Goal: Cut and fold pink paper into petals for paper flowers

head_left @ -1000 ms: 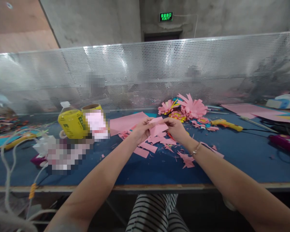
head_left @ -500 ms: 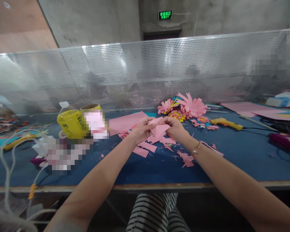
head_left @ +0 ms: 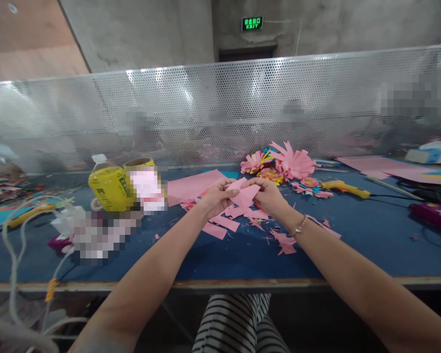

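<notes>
Both hands meet over the middle of the table around a folded piece of pink paper (head_left: pixel 244 196). My left hand (head_left: pixel 219 197) pinches its left side, thumb on top. My right hand (head_left: pixel 266 195) is closed on its right edge, with most of its fingertips hidden behind the paper. Under the hands lie pink paper scraps (head_left: pixel 226 223) and small cuttings. A jagged pink scrap (head_left: pixel 284 242) rests nearer the table edge. Just beyond the hands sit pink paper flowers (head_left: pixel 293 162), with yellow and blue petals among them.
On the left stand a yellow-labelled bottle (head_left: pixel 112 186), a cardboard roll (head_left: pixel 137 163) and white cables (head_left: pixel 12 255). To the right lie a yellow glue gun (head_left: pixel 345 188), a purple box-like object (head_left: pixel 431 215) and pink sheets (head_left: pixel 385 166). A perforated metal screen (head_left: pixel 206 113) closes the back.
The pink paper has shifted slightly between the fingers, its right corner now pointing more up and right. Both hands stay in nearly the same place.
</notes>
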`<state>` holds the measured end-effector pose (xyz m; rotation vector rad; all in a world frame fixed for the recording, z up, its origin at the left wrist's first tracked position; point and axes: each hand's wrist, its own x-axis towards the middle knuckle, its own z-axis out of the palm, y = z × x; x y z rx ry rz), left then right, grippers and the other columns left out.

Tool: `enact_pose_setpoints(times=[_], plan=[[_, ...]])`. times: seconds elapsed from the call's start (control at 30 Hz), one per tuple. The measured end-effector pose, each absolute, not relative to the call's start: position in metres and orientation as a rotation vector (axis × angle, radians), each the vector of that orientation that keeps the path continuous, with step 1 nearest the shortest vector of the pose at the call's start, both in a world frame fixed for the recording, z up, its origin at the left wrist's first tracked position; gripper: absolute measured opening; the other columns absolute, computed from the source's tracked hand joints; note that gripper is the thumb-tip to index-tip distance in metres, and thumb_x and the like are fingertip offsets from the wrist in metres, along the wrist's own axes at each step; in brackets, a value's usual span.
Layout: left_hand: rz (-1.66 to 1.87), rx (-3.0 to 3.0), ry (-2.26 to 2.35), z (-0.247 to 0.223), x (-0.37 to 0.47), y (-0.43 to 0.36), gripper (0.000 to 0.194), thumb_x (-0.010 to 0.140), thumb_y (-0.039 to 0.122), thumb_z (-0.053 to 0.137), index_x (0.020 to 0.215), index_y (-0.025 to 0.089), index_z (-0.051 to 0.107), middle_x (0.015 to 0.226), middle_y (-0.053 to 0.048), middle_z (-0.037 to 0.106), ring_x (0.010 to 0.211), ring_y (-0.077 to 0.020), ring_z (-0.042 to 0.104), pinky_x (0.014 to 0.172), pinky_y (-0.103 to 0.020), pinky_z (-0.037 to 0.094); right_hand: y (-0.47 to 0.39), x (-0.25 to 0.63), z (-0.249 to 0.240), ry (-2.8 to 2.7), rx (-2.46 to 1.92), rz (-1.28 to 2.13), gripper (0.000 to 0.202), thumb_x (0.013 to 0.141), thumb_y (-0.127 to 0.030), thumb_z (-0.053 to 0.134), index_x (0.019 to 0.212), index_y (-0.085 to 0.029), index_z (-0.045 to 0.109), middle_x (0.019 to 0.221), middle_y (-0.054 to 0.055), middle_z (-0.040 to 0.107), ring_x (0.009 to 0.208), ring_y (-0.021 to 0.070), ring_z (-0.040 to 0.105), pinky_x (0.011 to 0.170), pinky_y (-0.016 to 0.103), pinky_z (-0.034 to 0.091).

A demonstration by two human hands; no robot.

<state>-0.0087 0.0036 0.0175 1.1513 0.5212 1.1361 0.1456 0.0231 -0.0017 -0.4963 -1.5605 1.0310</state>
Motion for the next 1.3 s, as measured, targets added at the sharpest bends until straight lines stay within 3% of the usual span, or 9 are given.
enact_pose_setpoints(times=[0.17,0.5,0.67,0.83,1.03,1.3], plan=[[1.208,1.215,0.57,0.017,-0.004,0.004,0.03,0.055,0.011,0.066,0.082,0.015,0.053,0.077,0.0,0.056,0.062,-0.0056,0.052,0.057,-0.019,0.041,0.025,0.145,-0.001,-1.6,-0.528,1.03,0.015,0.059,-0.028,0.061,0.07,-0.017,0.06,0.062,-0.002,0.056,0.053,0.0074,0.047,0.049,0.021,0.037],[1.506,1.718,0.761,0.011,-0.004,0.01,0.017,0.055,0.017,0.066,0.071,0.017,0.059,0.084,-0.003,0.056,0.085,-0.012,0.051,0.08,-0.026,0.038,0.026,0.151,0.0,-1.607,-0.642,0.858,0.013,0.064,-0.026,0.054,0.054,-0.018,0.054,0.049,-0.003,0.047,0.048,0.0083,0.043,0.047,0.022,0.034],[1.586,1.713,0.707,0.014,-0.002,0.005,0.009,0.058,0.018,0.064,0.066,0.018,0.06,0.085,-0.003,0.057,0.089,-0.0132,0.051,0.081,-0.027,0.039,0.021,0.151,0.006,-1.643,-0.622,0.817,0.008,0.064,-0.02,0.053,0.066,-0.019,0.061,0.051,-0.003,0.049,0.051,0.0088,0.044,0.05,0.022,0.037],[1.581,1.673,0.734,0.009,0.0,0.008,0.014,0.058,0.019,0.065,0.072,0.018,0.062,0.083,-0.003,0.06,0.083,-0.012,0.054,0.083,-0.029,0.039,0.022,0.149,0.008,-1.594,-0.619,0.839,0.03,0.06,-0.01,0.05,0.086,-0.019,0.061,0.047,-0.007,0.042,0.044,0.0058,0.038,0.044,0.02,0.033],[1.599,1.612,0.802,0.007,0.003,0.009,0.016,0.055,0.022,0.066,0.07,0.016,0.062,0.075,-0.003,0.062,0.074,-0.0124,0.056,0.074,-0.029,0.043,0.018,0.148,0.009,-1.637,-0.652,0.832,0.049,0.062,-0.009,0.048,0.109,-0.021,0.049,0.055,-0.005,0.053,0.043,0.0065,0.039,0.041,0.02,0.033],[1.603,1.539,0.771,0.006,0.001,0.013,0.015,0.056,0.022,0.066,0.069,0.016,0.063,0.067,-0.001,0.062,0.062,-0.0101,0.055,0.064,-0.025,0.043,0.016,0.146,0.006,-1.652,-0.662,0.768,0.032,0.071,-0.019,0.047,0.103,-0.022,0.049,0.054,-0.003,0.052,0.046,0.0096,0.045,0.047,0.024,0.039]])
